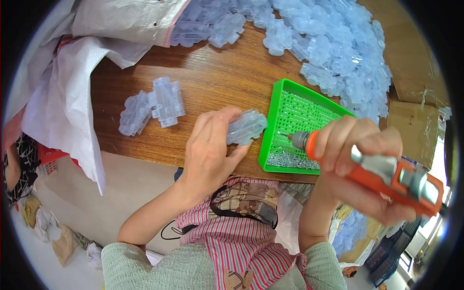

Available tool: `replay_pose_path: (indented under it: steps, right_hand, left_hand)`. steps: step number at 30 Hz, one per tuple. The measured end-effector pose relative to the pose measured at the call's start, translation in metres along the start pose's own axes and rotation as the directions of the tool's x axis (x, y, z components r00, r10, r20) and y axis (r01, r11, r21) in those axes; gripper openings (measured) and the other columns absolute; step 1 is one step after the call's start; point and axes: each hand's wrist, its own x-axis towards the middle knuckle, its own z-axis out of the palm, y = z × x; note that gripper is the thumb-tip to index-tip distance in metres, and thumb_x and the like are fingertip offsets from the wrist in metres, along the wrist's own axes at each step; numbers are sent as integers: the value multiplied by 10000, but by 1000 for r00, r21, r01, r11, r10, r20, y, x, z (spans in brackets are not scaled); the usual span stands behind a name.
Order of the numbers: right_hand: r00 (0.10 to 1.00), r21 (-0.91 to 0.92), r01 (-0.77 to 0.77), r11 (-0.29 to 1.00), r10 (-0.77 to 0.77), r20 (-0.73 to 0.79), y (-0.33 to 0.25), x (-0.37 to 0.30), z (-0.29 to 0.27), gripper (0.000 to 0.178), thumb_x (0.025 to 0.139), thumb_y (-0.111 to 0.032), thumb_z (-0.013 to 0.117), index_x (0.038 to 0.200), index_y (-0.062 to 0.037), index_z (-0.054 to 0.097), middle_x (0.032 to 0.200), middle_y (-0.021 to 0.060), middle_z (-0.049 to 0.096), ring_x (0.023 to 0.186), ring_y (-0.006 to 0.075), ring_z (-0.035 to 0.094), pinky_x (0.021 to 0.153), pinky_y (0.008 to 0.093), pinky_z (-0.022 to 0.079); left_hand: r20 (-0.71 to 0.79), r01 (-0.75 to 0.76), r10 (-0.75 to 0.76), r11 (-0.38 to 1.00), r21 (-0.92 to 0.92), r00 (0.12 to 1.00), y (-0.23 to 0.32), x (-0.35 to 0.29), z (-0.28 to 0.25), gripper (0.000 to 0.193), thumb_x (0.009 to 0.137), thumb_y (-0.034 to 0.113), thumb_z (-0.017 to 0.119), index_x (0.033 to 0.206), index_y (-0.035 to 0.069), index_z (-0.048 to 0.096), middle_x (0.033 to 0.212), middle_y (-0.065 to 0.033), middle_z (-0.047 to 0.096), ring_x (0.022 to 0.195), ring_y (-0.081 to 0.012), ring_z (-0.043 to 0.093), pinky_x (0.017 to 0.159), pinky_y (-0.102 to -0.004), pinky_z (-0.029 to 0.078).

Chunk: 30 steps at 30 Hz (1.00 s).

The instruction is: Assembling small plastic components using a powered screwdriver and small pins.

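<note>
My left hand (208,145) grips a clear plastic casing (246,127) just left of a green tray (276,104). In my right hand (355,150) is an orange and silver electric screwdriver (377,169). Its bit points left over the tray, which has rows of small holes. Many small silver screws (290,160) lie heaped along the tray's near edge, and others stand in the holes. Two more clear plastic casings (167,102) rest on the wooden table to the left of my left hand.
A large heap of clear plastic casings (333,48) covers the table's far right. White woven sacks (72,96) hang over its left side. Cardboard boxes (411,121) stand at the right. The brown wooden table (212,72) has its near edge before my lap.
</note>
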Motion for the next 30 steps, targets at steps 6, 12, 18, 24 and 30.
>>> replay_pose_path:
  steps: [6, 12, 18, 24, 30]
  right_hand:
    - [993, -53, 46, 998, -40, 111, 13, -1, 15, 875, 751, -824, 589, 1088, -16, 565, 728, 55, 575, 601, 182, 553, 519, 335, 456]
    - [993, -1, 12, 1000, -12, 115, 14, 1, 14, 895, 755, -830, 577, 1088, 0, 570, 726, 66, 574, 603, 187, 554, 513, 337, 459]
    - [994, 56, -9, 998, 3, 107, 14, 4, 12, 914, 758, -837, 566, 1088, 16, 575, 724, 77, 572, 604, 192, 555, 507, 338, 461]
    - [994, 80, 53, 995, -60, 91, 14, 5, 5, 934, 761, -843, 554, 1088, 33, 579, 723, 87, 570, 605, 197, 555, 502, 340, 464]
    - [996, -5, 81, 997, -81, -46, 6, 6, -21, 951, 780, -879, 447, 1060, 18, 596, 696, 77, 559, 572, 190, 532, 502, 328, 441]
  left_hand:
    - [-12, 28, -28, 1000, -8, 1000, 0, -2, 0, 592, 673, -18, 776, 1207, -1, 520, 1087, -159, 640, 1019, -346, 593, 864, -419, 497]
    - [17, 29, -28, 999, -30, 999, -1, -1, -2, 628, 664, -26, 771, 1229, -2, 500, 1090, -160, 635, 1030, -349, 586, 883, -414, 487]
    - [-8, -30, 30, 999, -28, 1000, -3, -1, -2, 637, 666, -27, 767, 1241, -8, 493, 1091, -162, 635, 1030, -354, 584, 881, -424, 484]
    - [76, -79, 79, 997, 7, 994, -4, 3, -8, 585, 672, -25, 764, 1217, 6, 554, 1093, -156, 640, 1044, -362, 583, 909, -426, 483]
    - [269, -24, 70, 985, -170, 961, -4, 13, -26, 573, 691, -95, 670, 1241, 50, 602, 1251, -180, 519, 1161, -368, 514, 980, -425, 452]
